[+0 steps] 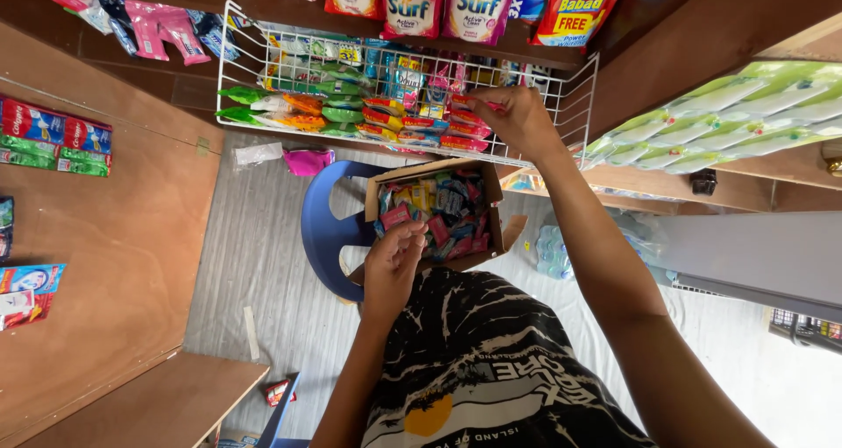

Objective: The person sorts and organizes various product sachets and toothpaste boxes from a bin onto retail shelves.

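Pinching one red sachet at one wire basket, right-hand fingers closed; left-hand fingers grip sachets, uncountable.

blue plastic chair | hanging detergent pouches | toothpaste boxes on wooden shelf

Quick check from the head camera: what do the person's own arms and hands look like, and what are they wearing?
Both arms are bare from the elbow down: no sleeves, gloves, watch or bands visible on the left hand or the right hand. No rings can be made out. The person wears a black T-shirt with a white wave-like pattern, white lettering and an orange half-circle on the chest.
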